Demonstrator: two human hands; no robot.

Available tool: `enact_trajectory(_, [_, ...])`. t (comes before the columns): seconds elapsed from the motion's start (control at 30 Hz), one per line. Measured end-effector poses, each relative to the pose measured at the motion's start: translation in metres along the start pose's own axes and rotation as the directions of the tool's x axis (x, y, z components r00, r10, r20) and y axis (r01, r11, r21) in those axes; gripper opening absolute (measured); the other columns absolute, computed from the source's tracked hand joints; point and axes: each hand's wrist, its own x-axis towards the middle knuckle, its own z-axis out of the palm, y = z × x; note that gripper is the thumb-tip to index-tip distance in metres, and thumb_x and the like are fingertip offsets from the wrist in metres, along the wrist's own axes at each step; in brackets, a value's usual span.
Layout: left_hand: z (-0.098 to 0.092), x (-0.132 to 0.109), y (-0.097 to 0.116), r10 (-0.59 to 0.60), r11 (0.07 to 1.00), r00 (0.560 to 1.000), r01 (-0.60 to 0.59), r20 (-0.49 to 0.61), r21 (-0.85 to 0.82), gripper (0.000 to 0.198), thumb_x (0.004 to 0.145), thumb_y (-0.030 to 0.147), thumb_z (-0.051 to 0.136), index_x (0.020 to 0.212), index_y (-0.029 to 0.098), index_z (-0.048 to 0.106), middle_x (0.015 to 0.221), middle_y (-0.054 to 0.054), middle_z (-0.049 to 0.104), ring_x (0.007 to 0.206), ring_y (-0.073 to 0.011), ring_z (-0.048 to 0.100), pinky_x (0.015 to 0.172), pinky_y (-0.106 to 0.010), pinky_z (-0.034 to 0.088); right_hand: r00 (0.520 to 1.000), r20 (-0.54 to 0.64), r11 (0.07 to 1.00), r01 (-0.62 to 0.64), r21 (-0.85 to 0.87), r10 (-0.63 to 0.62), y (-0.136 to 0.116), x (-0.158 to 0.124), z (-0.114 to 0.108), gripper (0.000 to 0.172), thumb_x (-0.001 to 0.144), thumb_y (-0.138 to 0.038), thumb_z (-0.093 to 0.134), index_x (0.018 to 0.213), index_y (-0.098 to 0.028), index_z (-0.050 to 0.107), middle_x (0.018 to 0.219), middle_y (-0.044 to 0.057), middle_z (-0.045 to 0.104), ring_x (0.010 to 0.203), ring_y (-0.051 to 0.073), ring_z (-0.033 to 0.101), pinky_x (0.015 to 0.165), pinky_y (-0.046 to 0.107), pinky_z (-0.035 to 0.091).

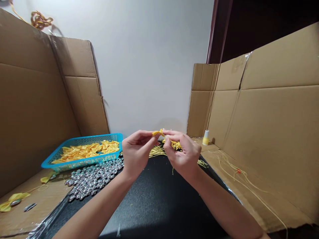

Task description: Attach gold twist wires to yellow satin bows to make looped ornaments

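Between my two hands is a small yellow ribbon bow [158, 132], raised above the black work surface [159, 196]. My left hand [138, 151] pinches its left side between thumb and fingers. The fingertips of my right hand [183, 152] close on its right side. Beneath and behind the hands lie a bundle of thin yellow cords [157, 151] and a small heap of yellow ribbon pieces [176, 145], both partly covered by my hands.
A blue plastic basket [47, 162] of yellow ribbon pieces stands at the left, with many silver beads [96, 179] before it. A white-capped yellow spool [205, 137] and loose cord [245, 179] are at the right. Cardboard walls [269, 132] flank both sides.
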Motion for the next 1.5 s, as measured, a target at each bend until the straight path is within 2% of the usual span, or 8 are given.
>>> enact_trajectory(0.4, [-0.007,-0.006,-0.019,0.370,0.909,0.929,-0.363,0.005,0.203,0.016,0.070,0.006,0.075,0.079,0.020,0.074,0.076,-0.001,0.077,0.063,-0.0127,0.070,0.061,-0.024,0.059,0.999,-0.008,0.998,0.035,0.047,-0.035,0.001,-0.003,0.003,0.019,0.080,-0.005,0.058,0.087,-0.022,0.061,0.094,0.004,0.074,0.092,0.017,0.071,0.087,0.036,0.059])
enact_trajectory(0.6, [-0.009,-0.004,-0.015,0.506,0.836,0.861,-0.503,0.047,0.220,0.021,0.070,0.001,0.072,0.079,0.020,0.073,0.085,-0.002,0.077,0.073,-0.0154,0.072,0.067,-0.027,0.060,0.996,-0.013,0.992,-0.092,0.084,0.093,0.005,-0.003,0.002,0.012,0.080,-0.012,0.062,0.083,-0.024,0.065,0.095,0.003,0.067,0.093,0.018,0.063,0.083,0.039,0.053])
enact_trajectory(0.7, [-0.008,-0.003,-0.010,0.389,0.919,0.920,-0.391,0.058,0.047,0.018,0.072,0.006,0.070,0.082,0.020,0.071,0.086,-0.003,0.075,0.078,-0.0152,0.071,0.070,-0.027,0.059,0.980,0.028,0.962,-0.198,0.186,0.196,0.007,-0.005,0.004,0.009,0.082,-0.016,0.063,0.084,-0.024,0.066,0.093,0.003,0.062,0.090,0.017,0.061,0.081,0.038,0.051])
enact_trajectory(0.8, [-0.008,0.001,-0.002,0.084,0.965,0.985,-0.044,0.149,-0.257,0.013,0.075,0.023,0.067,0.088,0.020,0.069,0.085,-0.003,0.069,0.077,-0.0151,0.067,0.060,-0.024,0.059,0.967,0.076,0.922,-0.256,0.290,0.245,0.009,-0.005,0.005,0.007,0.084,-0.018,0.063,0.084,-0.024,0.066,0.091,0.002,0.060,0.088,0.016,0.059,0.080,0.036,0.049])
enact_trajectory(0.93, [-0.011,0.007,0.009,-0.174,0.877,0.901,0.326,0.398,-0.355,0.021,0.075,0.030,0.071,0.093,0.022,0.067,0.075,0.000,0.065,0.059,-0.0112,0.063,0.047,-0.020,0.056,0.959,0.148,0.880,-0.280,0.384,0.241,0.014,-0.002,0.005,0.006,0.084,-0.019,0.063,0.083,-0.024,0.065,0.087,0.000,0.061,0.085,0.014,0.059,0.078,0.034,0.048])
enact_trajectory(1.03, [-0.012,0.010,0.012,-0.187,0.886,0.866,0.353,0.465,-0.300,0.025,0.075,0.022,0.074,0.098,0.026,0.066,0.074,0.002,0.067,0.056,-0.0091,0.062,0.047,-0.017,0.054,0.950,0.214,0.842,-0.304,0.447,0.229,0.017,0.000,0.003,0.005,0.084,-0.020,0.064,0.082,-0.024,0.066,0.084,0.000,0.061,0.083,0.014,0.060,0.077,0.034,0.049])
enact_trajectory(1.2, [-0.013,0.011,0.009,-0.181,0.920,0.878,0.310,0.443,-0.238,0.025,0.069,0.025,0.080,0.092,0.029,0.072,0.069,0.002,0.068,0.049,-0.0086,0.061,0.045,-0.019,0.054,0.948,0.248,0.822,-0.301,0.483,0.201,0.018,0.003,-0.001,0.004,0.084,-0.021,0.065,0.085,-0.024,0.067,0.084,0.000,0.065,0.081,0.013,0.061,0.075,0.032,0.051])
enact_trajectory(1.5, [-0.016,0.013,0.005,-0.307,0.910,0.854,0.393,0.419,-0.136,0.031,0.058,0.036,0.085,0.087,0.028,0.078,0.057,0.000,0.063,0.041,-0.0071,0.047,0.036,-0.020,0.041,0.898,0.427,0.905,-0.266,0.331,0.108,0.016,0.017,-0.013,0.008,0.090,-0.022,0.055,0.084,-0.020,0.059,0.080,0.000,0.061,0.074,0.011,0.058,0.070,0.027,0.049])
